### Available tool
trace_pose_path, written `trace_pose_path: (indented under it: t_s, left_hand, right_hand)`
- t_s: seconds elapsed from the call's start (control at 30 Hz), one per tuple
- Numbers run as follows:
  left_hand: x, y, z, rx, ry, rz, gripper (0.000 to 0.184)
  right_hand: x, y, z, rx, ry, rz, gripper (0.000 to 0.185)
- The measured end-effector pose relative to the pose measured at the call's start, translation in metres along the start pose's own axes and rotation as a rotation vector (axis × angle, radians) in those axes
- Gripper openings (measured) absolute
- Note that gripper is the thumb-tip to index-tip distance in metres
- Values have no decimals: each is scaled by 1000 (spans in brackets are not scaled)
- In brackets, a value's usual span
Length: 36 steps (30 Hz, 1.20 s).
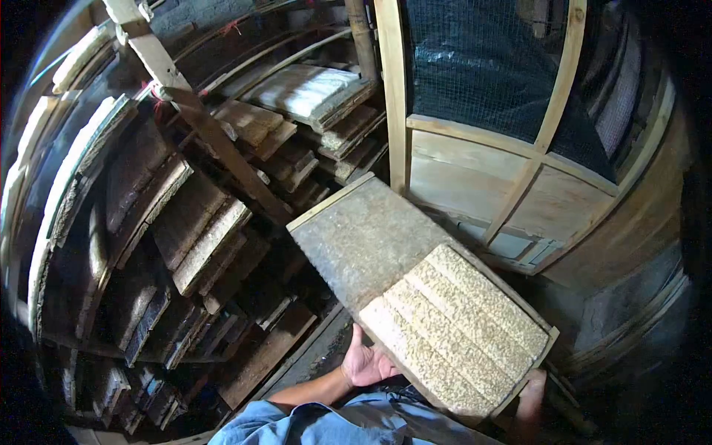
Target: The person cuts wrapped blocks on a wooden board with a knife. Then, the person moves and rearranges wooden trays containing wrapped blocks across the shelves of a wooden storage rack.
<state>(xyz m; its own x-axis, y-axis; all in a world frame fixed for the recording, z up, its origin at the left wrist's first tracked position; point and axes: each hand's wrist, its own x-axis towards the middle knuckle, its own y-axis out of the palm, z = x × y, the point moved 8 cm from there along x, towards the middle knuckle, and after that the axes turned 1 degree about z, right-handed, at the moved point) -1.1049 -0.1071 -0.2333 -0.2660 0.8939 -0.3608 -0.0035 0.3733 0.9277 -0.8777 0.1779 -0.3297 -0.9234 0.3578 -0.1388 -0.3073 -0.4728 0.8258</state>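
A flat board (pixel 363 230) is tilted in front of me, its upper half bare and grey, with narrow wooden strips along its ends. Rows of pale, grainy slabs (pixel 452 334) lie side by side on its lower half; I cannot tell what they are made of. My left hand (pixel 367 363) supports the board's left edge from below, palm up and thumb raised, its fingers partly hidden underneath. At the lower right corner my right hand (pixel 530 389) grips the board, with the thumb showing on the edge and the other fingers hidden.
On my left are racks holding several stacked boards (pixel 211 252), with a slanted wooden post (pixel 200 111) among them. A pale board (pixel 304 89) lies on the rear shelves. Ahead on the right stands a wood-framed door or panel (pixel 475 141) with dark mesh.
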Motion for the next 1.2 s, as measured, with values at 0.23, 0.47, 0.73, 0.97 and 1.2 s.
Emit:
trace_pose_path:
  t_s: [0.23, 0.47, 0.73, 0.97, 1.2]
  left_hand:
    - [3, 8, -20, 171, -43, 164, 123]
    - [-4, 18, -39, 558, 16, 329, 108]
    - [-16, 47, -48, 964, 183, 395, 45]
    - [-10, 125, -49, 1135, 365, 458, 67]
    - [-3, 203, -60, 1139, 465, 622, 53]
  right_hand:
    - [-19, 0, -37, 17, -147, -17, 57]
    - [-21, -12, -80, 35, -317, -15, 57]
    - [-8, -24, -62, 7, -549, 20, 56]
    - [-11, -4, 21, -68, -726, 33, 56]
    - [22, 50, 98, -132, -817, 105, 56]
